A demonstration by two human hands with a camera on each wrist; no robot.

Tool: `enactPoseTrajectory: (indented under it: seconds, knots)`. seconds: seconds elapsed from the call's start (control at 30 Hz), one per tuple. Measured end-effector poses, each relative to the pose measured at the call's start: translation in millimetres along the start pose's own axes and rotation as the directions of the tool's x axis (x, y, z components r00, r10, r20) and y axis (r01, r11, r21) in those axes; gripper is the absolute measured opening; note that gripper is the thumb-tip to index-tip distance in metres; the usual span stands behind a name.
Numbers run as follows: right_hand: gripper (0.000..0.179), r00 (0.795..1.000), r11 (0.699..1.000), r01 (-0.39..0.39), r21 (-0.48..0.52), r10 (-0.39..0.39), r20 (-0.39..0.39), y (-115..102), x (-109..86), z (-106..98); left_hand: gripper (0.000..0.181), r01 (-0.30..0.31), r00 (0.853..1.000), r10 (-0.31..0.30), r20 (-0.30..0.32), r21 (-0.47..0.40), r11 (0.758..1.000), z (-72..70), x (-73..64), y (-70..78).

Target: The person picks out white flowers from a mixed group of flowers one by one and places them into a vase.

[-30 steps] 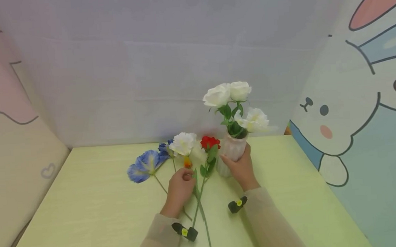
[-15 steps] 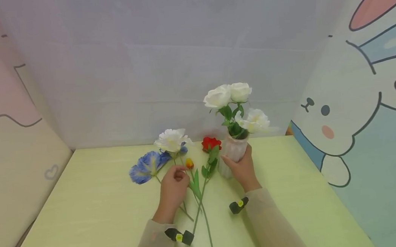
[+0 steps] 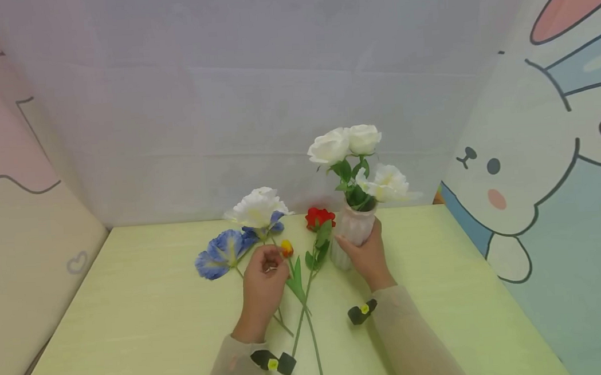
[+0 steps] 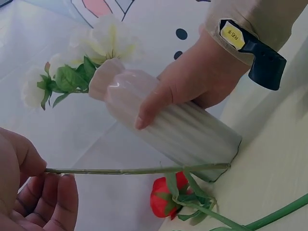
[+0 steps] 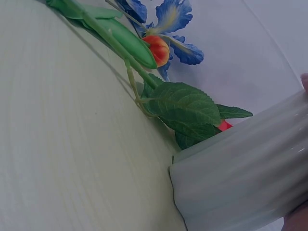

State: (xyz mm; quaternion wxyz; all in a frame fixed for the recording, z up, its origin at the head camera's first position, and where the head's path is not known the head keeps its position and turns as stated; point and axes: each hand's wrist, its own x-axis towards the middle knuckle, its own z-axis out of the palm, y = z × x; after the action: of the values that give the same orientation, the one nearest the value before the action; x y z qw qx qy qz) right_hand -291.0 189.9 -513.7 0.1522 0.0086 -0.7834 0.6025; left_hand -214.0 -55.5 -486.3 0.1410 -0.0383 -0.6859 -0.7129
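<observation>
A pale ribbed vase (image 3: pixel 355 225) holds several white flowers (image 3: pixel 363 140) with green leaves. My right hand (image 3: pixel 368 258) grips its side, thumb across the front in the left wrist view. Between thumb and fingers, my left hand (image 3: pixel 266 284) pinches a thin green stem (image 4: pixel 120 171). A white ruffled flower (image 3: pixel 257 207) stands above that hand, its bloom over the blue flowers. Close beside the left fingers is an orange-yellow tulip (image 3: pixel 286 248). A red flower (image 3: pixel 320 217) with dark leaves lies between the hands, near the vase.
Blue flowers (image 3: pixel 222 253) lie left of the left hand on the pale yellow table (image 3: pixel 148 323). Long green stems (image 3: pixel 312 336) cross between the forearms. A grey-white backdrop (image 3: pixel 199 130) rises behind, and a rabbit-printed panel (image 3: pixel 533 185) stands at the right.
My left hand and the white flower have shifted left, and the bloom has risen slightly, uncovering the tulip and its leaves. The right hand and vase stay in place.
</observation>
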Motion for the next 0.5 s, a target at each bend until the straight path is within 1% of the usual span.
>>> enactPoseTrajectory:
  seconds: [0.17,0.4,0.5]
  knots:
    - [0.09,1.0,1.0,0.005,0.009,-0.005,0.003,-1,-0.4,0,0.027,-0.013,1.0,0.014,0.011,-0.036,0.999,-0.4,-1.4,6.0]
    - [0.09,1.0,1.0,-0.005,0.015,0.005,0.015,1,0.5,-1,0.025,-0.065,0.997,0.068,0.035,-0.091,0.994,-0.8,-3.6,16.8]
    - [0.09,1.0,1.0,-0.016,0.016,0.016,0.019,1,0.3,-1,0.021,-0.083,0.995,0.089,0.05,-0.113,0.99,-0.8,-5.4,21.6]
